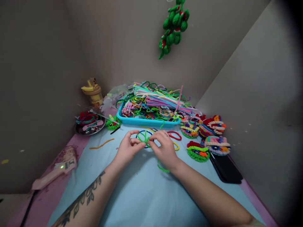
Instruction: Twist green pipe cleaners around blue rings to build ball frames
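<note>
A spoked wheel shape of bright green pipe cleaner is held up between both hands, ringed by a dark blue pipe cleaner. Whether the blue ring is joined to the green spokes I cannot tell. My left hand pinches the wheel's lower left side with thumb and fingers. On the other side, my right hand pinches the green strand near the hub. A loose green length hangs below my right hand. Just beyond that hand, a red pipe cleaner loop and a yellow one, partly hidden, lie on the cloth.
A turquoise tray heaped with pipe cleaners stands at the back. Finished bird-like faces and a black phone lie right. Left are a metal bowl, a pink glue gun with a lit green light, and an orange pipe cleaner.
</note>
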Demonstrator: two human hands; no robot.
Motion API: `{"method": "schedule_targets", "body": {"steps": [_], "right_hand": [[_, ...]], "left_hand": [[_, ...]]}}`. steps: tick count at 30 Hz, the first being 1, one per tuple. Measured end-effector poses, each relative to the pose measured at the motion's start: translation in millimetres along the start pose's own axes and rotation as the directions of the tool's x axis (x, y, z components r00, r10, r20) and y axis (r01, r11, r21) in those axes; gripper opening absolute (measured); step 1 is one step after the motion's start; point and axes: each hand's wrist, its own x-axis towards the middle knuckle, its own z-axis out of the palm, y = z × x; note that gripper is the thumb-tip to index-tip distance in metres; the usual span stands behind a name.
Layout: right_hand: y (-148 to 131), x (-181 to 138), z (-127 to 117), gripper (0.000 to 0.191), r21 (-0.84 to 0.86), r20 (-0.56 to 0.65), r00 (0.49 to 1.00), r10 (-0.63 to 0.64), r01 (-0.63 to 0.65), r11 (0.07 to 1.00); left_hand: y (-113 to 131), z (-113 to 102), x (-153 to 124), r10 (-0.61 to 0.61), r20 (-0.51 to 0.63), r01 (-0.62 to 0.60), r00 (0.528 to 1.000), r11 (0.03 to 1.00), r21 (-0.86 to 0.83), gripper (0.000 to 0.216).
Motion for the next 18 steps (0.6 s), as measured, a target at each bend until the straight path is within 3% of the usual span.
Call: {"method": "schedule_targets", "body": {"steps": [5, 10, 18], "right_hand": [[-0.2, -0.9, -0.5, 0.007, -0.014, -0.005, 0.999, -0.044, 0.043, 0.999], [-0.5, -0.3, -2.7, 0.011, -0.086, 0.064, 0.995, -0.078, 0.084, 0.993], [-0.5, 0.7, -0.5, 0.013, -0.153, 0.184, 0.981, 0.061, -0.033, 0.988]], "left_hand": [[1.4, 0.0, -1.0, 0.018, 0.004, -0.018, 1.0, 1.0, 0.002, 0.053], [2.6, -0.3, -1.4, 0.044, 0.005, -0.044, 0.999, 0.999, 0.011, 0.051], [-2.7, 2.3, -1.0, 0.067, -0.016, -0.065, 0.998, 0.995, 0.071, 0.05]]}}
